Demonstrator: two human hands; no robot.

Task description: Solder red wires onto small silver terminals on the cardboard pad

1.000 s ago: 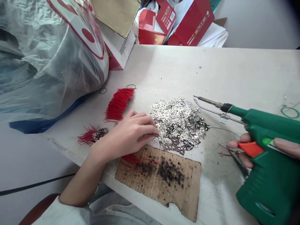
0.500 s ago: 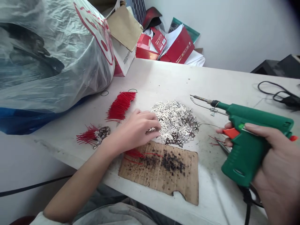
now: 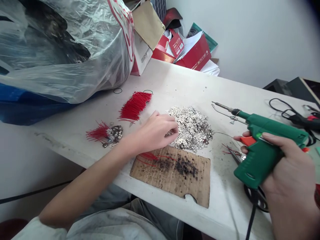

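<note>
Above a white tabletop (image 3: 185, 90), the right hand (image 3: 287, 170) grips a green soldering gun (image 3: 271, 125); the left hand (image 3: 163, 130) curls at a pile of metal pieces (image 3: 192, 126), its grasp too hidden to tell.

Surface: white tabletop (image 3: 185, 93) | Centre: loose pile of small metal pieces (image 3: 192, 126) | Front: blackened cardboard sheet (image 3: 172, 185) | Left: red wire bundle (image 3: 136, 106); red-wired metal cluster (image 3: 115, 133) | Rear left: plastic bag (image 3: 102, 63); carton (image 3: 142, 53) | Right: black corded object (image 3: 303, 123)
</note>
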